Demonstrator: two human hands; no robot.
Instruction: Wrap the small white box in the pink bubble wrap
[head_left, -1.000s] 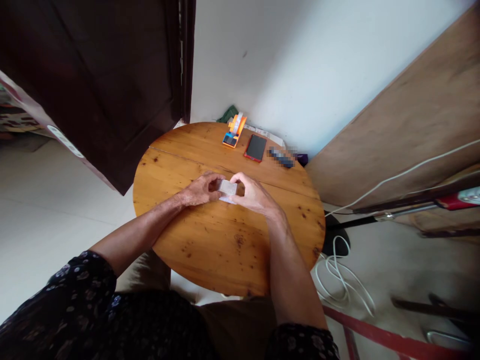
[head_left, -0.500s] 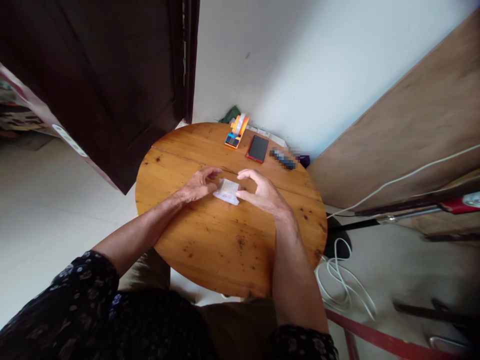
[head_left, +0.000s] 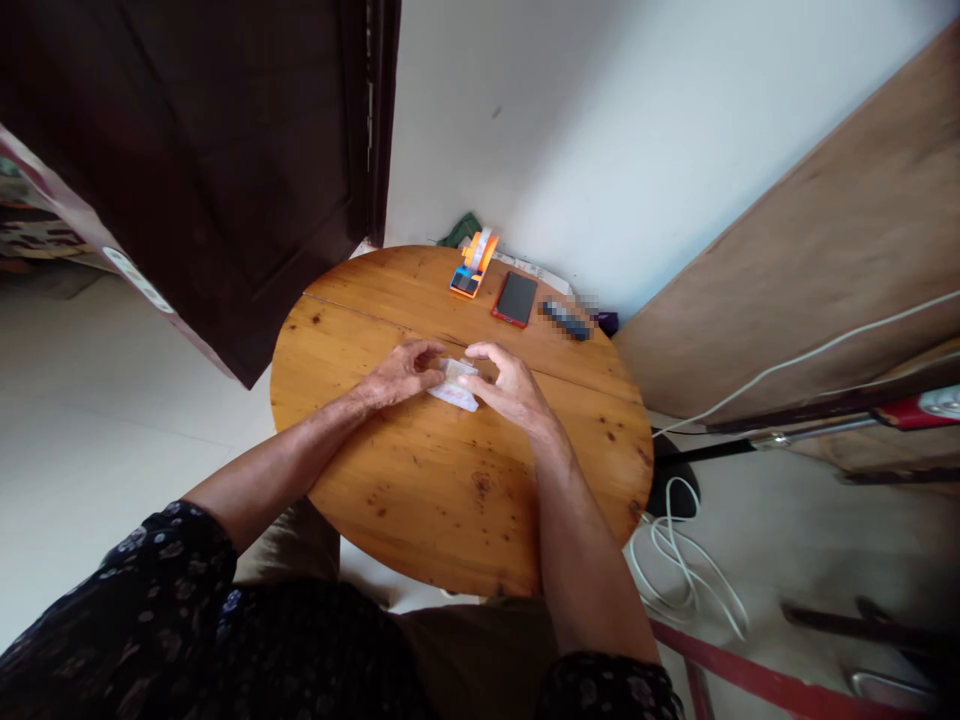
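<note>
Dark, flower-printed sleeves (head_left: 172,600) frame the nearest edge of the view, and both bare forearms reach out from them over the round wooden worktop (head_left: 442,500). Half a second ago the right hand hovered spread above the wood, a little to the right of the small white packet; now it has drawn in and come down, so that the two hands meet over it. The left hand (head_left: 397,372) has scarcely moved: it stays curled at the packet's left end, fingertips pressed on it. The right hand (head_left: 508,383) closes lightly around the right end, thumb and fingers bent in a pinch. The small white packet (head_left: 455,388) lies on the worktop between the hands, touched by both, its lower corner poking out below the fingers. It looks like thin paper or plastic; any print on it is too small to read.

Farther back, near the wall, an orange and blue gadget (head_left: 469,268) sits at the rim of the worktop, a dark phone in a red case (head_left: 515,298) lies just beside it, and a blurred dark object (head_left: 566,319) rests further right. Coiled white cable (head_left: 679,560) lies on the floor to the right. A dark wooden door (head_left: 217,150) stands behind.
</note>
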